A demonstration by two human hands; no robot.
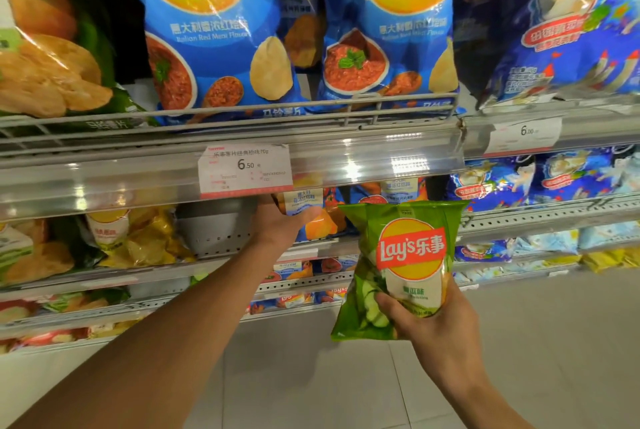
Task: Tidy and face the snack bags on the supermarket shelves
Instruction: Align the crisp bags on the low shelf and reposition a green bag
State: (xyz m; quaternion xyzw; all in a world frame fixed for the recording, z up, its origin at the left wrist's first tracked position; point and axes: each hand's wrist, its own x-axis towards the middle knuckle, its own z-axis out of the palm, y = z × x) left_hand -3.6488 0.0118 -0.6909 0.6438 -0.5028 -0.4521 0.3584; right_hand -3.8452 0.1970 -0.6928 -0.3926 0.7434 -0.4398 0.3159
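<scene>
My right hand [427,316] grips a green Lay's cucumber bag [398,255] by its lower part, upright and logo facing me, in front of the second shelf. My left hand [280,220] reaches into that second shelf just under the price rail, fingers against a small blue-and-orange Lay's bag [311,217]; whether it grips the bag is hidden. Two large blue Lay's bags [214,30] [391,30] stand facing out on the top shelf.
A price tag reading 6.50 [246,168] hangs on the top shelf rail [363,158]. Green and yellow chip bags [45,64] fill the left; dark blue bags [561,30] fill the right. An empty gap [214,224] shows left of my left hand. Grey floor tiles [554,342] lie below.
</scene>
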